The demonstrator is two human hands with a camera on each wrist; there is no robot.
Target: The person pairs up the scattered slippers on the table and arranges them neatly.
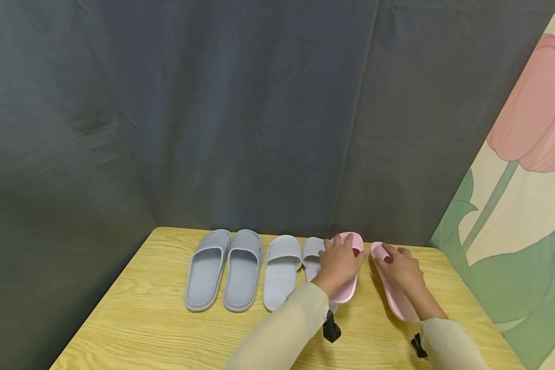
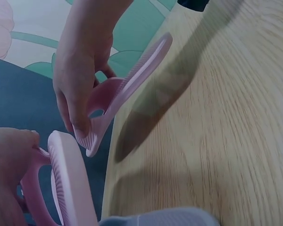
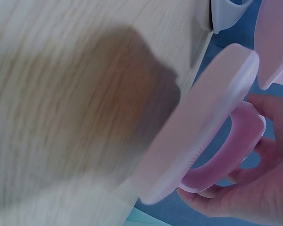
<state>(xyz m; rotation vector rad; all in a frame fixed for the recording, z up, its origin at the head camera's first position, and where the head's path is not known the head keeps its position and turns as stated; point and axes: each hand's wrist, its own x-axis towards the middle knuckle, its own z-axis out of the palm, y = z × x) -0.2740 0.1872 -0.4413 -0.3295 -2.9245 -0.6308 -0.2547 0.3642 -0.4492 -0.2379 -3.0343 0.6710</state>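
My left hand (image 1: 339,263) grips the strap of a pink slipper (image 1: 346,294), which hangs above the table and partly covers a pale grey slipper (image 1: 311,263) in the head view. Farther right, my right hand (image 1: 403,271) holds the matching pink slipper (image 1: 400,304) by its strap. That one is tilted and off the tabletop, with its shadow beneath it in the left wrist view. The right wrist view has my fingers (image 3: 212,203) curled at the strap of this slipper (image 3: 198,122). A second pale grey slipper (image 1: 279,282) lies left of my left hand.
Two blue-grey slippers (image 1: 242,280) lie side by side at the left of the wooden table (image 1: 166,334). Behind the table hangs a dark curtain (image 1: 259,128). A wall with a painted tulip (image 1: 532,108) stands on the right.
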